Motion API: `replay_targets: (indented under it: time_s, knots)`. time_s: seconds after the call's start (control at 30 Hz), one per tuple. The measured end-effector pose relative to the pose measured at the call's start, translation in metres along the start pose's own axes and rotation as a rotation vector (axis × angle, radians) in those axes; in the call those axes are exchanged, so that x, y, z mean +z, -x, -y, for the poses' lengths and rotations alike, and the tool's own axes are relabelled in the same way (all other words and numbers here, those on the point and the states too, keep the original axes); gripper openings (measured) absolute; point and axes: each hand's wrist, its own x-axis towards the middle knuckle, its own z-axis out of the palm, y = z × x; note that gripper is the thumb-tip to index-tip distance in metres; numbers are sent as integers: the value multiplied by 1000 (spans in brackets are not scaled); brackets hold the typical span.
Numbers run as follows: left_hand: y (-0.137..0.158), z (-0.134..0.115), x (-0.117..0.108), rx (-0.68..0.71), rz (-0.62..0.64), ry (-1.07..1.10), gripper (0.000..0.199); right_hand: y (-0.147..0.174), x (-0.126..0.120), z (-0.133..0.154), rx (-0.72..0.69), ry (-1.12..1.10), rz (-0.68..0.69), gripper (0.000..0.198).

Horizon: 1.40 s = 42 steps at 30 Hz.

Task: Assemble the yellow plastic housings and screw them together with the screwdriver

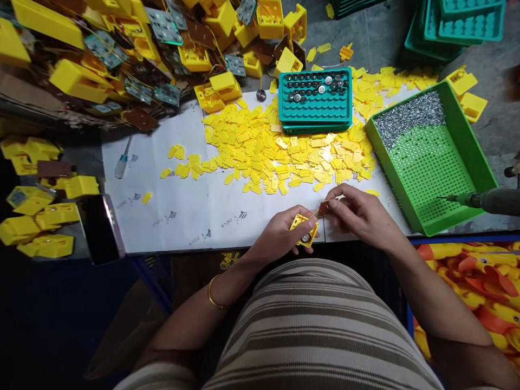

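Observation:
Near the front edge of the white-covered table, my left hand (282, 233) is closed around a yellow plastic housing (299, 223) with a round metallic part inside it. Just right of it, my right hand (359, 213) pinches a small brown board (324, 208) between thumb and fingers. A thin wire seems to run from the board toward the housing. Beyond both hands lies a wide spread of small yellow plastic covers (260, 151). A teal tray (316, 120) with rows of dark and silver round parts sits on top of the covers.
A green basket (447, 162) with many small metal screws stands on the right, a power screwdriver (491, 201) over it. At left are a phone (101, 227), a screwdriver (123, 160) and piled yellow housings (77, 81). Teal trays (467, 24) are stacked far right.

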Motion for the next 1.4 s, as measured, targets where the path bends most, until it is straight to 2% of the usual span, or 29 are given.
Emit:
replay_targets:
  time_s: [0.07,0.17,0.23,0.33,0.4,0.47,0.63,0.8,0.93,1.13,1.4]
  knots:
    - [-2,0,1,37,-10,-49,28,1,5,0,40,-163,-39,21]
    - [-6,3,4,72,3,-62,27,1,13,0,3,-247,-167,22]
    - [-9,5,5,64,2,-9,26,1,18,0,-22,-298,-234,26]
    - [-12,7,4,-3,38,185,30,2,22,2,-38,-377,-263,35]
    - [-13,7,1,-46,82,352,37,5,23,4,-69,-310,-260,21]
    - [-12,7,-2,-62,105,505,39,9,25,6,-142,-149,-251,9]
    - [-6,2,-6,-46,68,686,38,17,27,5,-404,299,-192,13]
    - [-1,-1,-6,-26,88,710,42,21,25,4,-545,573,-133,13]
    - [4,-2,-5,-5,120,664,43,28,19,13,-614,638,-106,17]
    - [12,-7,1,49,107,584,46,35,8,27,-617,684,-108,14]
    - [11,-4,4,109,89,516,39,38,7,24,-583,574,-87,15]
